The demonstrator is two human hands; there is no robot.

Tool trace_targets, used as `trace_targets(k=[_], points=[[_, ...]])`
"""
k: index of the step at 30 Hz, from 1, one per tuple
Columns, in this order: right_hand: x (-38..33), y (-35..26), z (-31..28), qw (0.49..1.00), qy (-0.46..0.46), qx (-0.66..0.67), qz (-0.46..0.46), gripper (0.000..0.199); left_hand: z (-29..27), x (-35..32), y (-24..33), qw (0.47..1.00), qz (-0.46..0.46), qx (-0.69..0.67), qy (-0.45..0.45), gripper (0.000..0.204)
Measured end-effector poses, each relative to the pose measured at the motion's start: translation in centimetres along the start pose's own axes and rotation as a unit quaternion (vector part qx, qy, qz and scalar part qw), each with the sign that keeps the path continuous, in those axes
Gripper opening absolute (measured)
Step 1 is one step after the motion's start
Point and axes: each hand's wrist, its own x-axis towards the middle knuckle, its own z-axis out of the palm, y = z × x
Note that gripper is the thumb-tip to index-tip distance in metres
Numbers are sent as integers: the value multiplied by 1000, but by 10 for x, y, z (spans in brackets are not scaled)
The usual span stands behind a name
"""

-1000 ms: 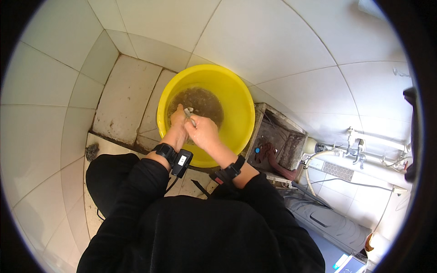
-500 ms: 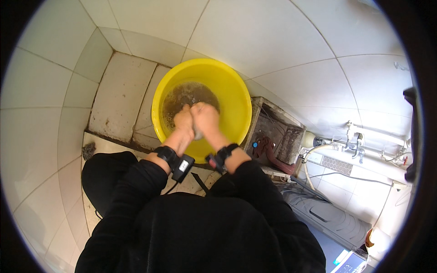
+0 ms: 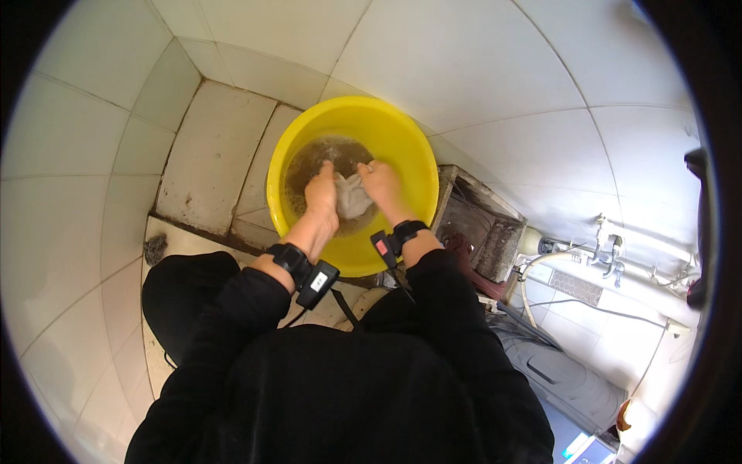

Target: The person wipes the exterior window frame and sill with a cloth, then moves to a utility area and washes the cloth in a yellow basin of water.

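Observation:
A yellow bucket [image 3: 415, 155] stands in front of me with murky brown, bubbly water [image 3: 305, 162] in it. Just over that water hangs a wet, whitish-grey cloth [image 3: 353, 198], stretched between my hands. My left hand [image 3: 320, 193] grips its left edge, thumb pointing up. At the other edge my right hand [image 3: 379, 184], slightly blurred, pinches the cloth with closed fingers. The cloth's lower folds hang near the surface; whether they touch it I cannot tell.
Right of the bucket is a worn grey stone trough [image 3: 488, 220] with a dark red hose [image 3: 464, 255]. Metal taps [image 3: 608, 251] and pipes line the tiled wall. A grey plastic appliance [image 3: 556, 363] stands at lower right. A dark scrubbing pad [image 3: 154, 249] lies at left.
My hands were pressed together over the water; now they are apart, with the cloth spread between them. The right hand has moved to the right. The whole view has shifted slightly.

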Motion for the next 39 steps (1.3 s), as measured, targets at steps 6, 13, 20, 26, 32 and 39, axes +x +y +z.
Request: trace_targets(k=[6, 13, 20, 26, 32, 39], points=[[18, -2, 32, 997, -26, -52, 53, 74, -26, 36, -10, 992, -54, 35, 106, 78], [20, -32, 70, 940, -199, 269, 70, 38, -24, 70, -35, 989, -25, -20, 141, 65], [-87, -75, -1, 919, -96, 298, -241, 21, -34, 69, -19, 973, -89, -196, -78, 52], [-94, -89, -9, 967, 107, 115, -200, 11, -11, 39, -31, 994, 7, -109, -2, 45], [-99, -79, 7, 983, 59, 66, -160, 18, -14, 21, 5, 999, -22, -23, 43, 52], [-91, -80, 0, 984, 143, 93, -49, 27, -3, 8, -11, 999, 36, 5, 31, 57]])
